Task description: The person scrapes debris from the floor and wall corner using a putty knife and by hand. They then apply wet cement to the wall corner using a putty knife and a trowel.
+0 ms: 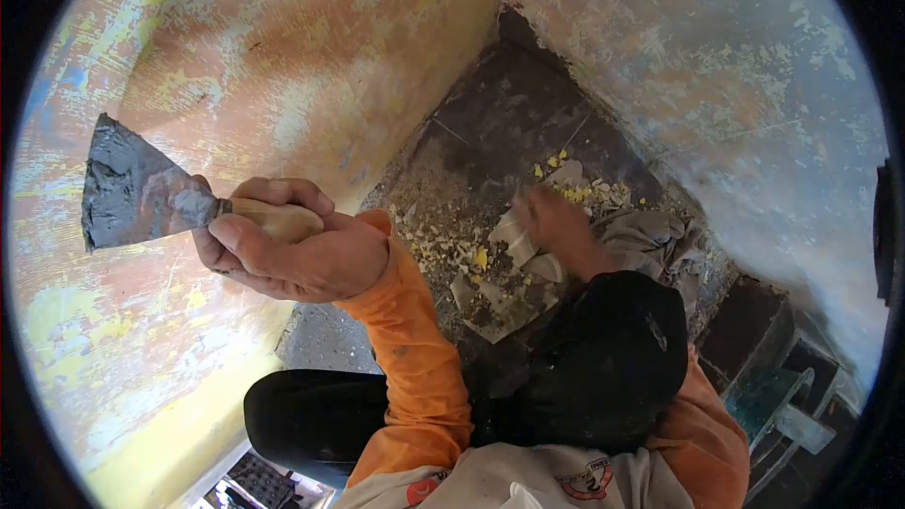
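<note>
In my left hand (292, 240) is a putty knife (141, 188), its wooden handle wrapped by the fingers. The wide blade points left in front of the scraped wall and carries dark grey paste. Down by the floor, my right hand (556, 226) is smeared by motion, so its grip cannot be made out. It is over or against a pale curved shard (514, 236), among paint flakes and broken pieces. Below it lies a flat, dusty light piece (500, 306). A crumpled grey cloth (660, 236) is on the floor right beside the right wrist.
Two patchy, scraped walls, one orange-yellow (283, 57) and one bluish-white (707, 66), meet at a corner ahead. Dark floor tiles (514, 104) run into it. My bent knee (613, 358) is close to the right forearm. A metal-framed object (792, 415) stands at the lower right.
</note>
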Available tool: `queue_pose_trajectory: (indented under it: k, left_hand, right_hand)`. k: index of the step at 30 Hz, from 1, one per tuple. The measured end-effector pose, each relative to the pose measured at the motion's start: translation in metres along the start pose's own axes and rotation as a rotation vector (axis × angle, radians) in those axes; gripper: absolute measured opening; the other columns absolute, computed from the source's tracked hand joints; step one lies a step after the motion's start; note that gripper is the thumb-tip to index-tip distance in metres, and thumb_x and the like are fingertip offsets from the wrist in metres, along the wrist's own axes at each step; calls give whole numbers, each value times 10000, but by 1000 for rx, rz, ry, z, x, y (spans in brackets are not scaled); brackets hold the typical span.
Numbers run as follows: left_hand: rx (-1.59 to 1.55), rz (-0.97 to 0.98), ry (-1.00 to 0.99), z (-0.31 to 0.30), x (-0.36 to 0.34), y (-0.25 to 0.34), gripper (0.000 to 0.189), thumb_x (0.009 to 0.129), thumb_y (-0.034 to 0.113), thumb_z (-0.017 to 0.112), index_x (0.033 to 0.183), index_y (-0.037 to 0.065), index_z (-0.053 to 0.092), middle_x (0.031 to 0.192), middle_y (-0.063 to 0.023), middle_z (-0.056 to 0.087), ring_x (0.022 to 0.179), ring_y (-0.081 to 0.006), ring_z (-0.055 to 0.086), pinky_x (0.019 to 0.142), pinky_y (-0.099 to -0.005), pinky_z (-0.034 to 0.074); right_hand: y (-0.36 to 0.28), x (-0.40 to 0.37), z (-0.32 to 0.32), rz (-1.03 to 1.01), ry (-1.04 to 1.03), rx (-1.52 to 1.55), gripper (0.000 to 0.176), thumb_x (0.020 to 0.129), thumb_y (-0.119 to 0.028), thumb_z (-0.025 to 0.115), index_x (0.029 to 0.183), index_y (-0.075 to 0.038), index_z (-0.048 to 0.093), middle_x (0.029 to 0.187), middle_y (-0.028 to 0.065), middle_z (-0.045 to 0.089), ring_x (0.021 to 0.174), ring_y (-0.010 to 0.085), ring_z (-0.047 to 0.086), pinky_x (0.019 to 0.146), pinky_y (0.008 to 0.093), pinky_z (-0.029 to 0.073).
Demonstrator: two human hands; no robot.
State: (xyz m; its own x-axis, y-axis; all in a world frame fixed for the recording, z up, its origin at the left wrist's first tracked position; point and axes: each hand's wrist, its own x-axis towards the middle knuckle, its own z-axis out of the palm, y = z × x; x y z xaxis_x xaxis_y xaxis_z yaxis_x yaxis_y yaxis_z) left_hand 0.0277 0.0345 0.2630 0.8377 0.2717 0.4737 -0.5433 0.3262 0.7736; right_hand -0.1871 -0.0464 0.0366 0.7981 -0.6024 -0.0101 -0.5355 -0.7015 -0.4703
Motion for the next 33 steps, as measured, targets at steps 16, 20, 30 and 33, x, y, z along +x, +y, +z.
queue_pose_trajectory:
  k: [16, 20, 30, 33]
  left_hand:
    - [2, 0, -73, 2, -17, 1, 342, 1031, 295, 447, 1226, 15, 440, 642, -85, 474, 464, -122, 381, 386, -230, 279]
    - [9, -5, -96, 7, -24, 5, 325, 1030, 292, 453, 1206, 19, 441, 650, -87, 496, 467, -116, 384, 393, -233, 282]
    - [-114, -413, -503, 5, -73, -26, 251, 1038, 248, 517, 1147, 22, 509, 720, -27, 527, 579, -66, 423, 501, -214, 322]
    - [-159, -543, -574, 7, -91, -39, 268, 1023, 222, 563, 1175, 6, 518, 817, -39, 560, 648, -59, 477, 557, -210, 398]
  right_hand:
    - [62, 72, -24, 107, 110, -170, 336, 1023, -244, 516, 1169, 50, 585, 1007, 230, 677, 793, 370, 714, 603, 465, 602]
    - [68, 87, -9, 125, 6, -350, 399, 1031, -235, 494, 1287, 69, 531, 1057, 277, 668, 782, 335, 721, 548, 421, 604]
    - [24, -37, 11, 256, -57, -168, 421, 1027, -438, 513, 1223, -76, 599, 1173, 179, 616, 1016, 342, 648, 817, 490, 556]
    - [20, -42, 0, 305, -196, -153, 402, 1027, -414, 512, 1206, -67, 605, 1180, 165, 622, 981, 355, 657, 814, 492, 555]
